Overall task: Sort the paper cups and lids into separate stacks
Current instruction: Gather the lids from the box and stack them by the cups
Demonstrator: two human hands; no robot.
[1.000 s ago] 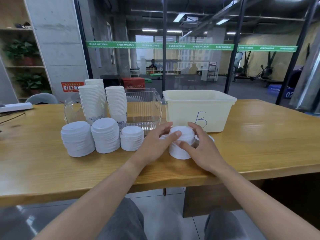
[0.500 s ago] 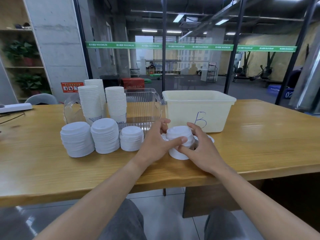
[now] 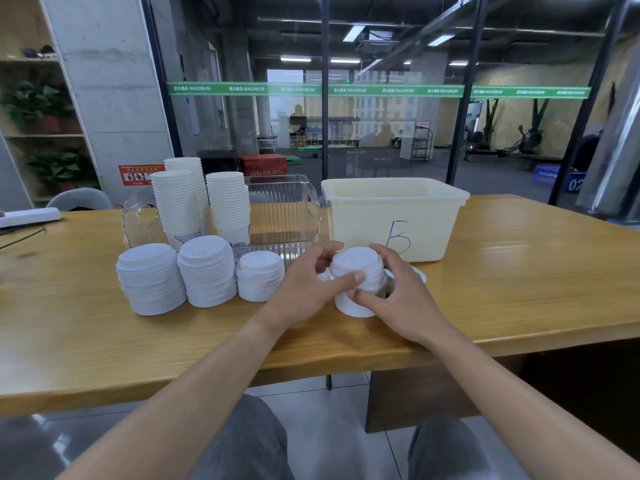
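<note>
A short stack of white lids is held between both hands just in front of the cream bin. My left hand grips its left side, thumb across the front. My right hand curls round its right side and lower edge. A white lid lies on the table right under the held stack, and another lid edge shows behind my right hand. Three sorted lid stacks stand to the left. Behind them rise tall stacks of white paper cups.
A cream plastic bin marked B stands behind my hands. A clear plastic container sits to its left behind the lid stacks. The wooden table's front edge runs just above my knees.
The lid stack has been lifted and tilted slightly off the lid beneath it. My left thumb has slid across its front and both hands have closed tighter round it.
</note>
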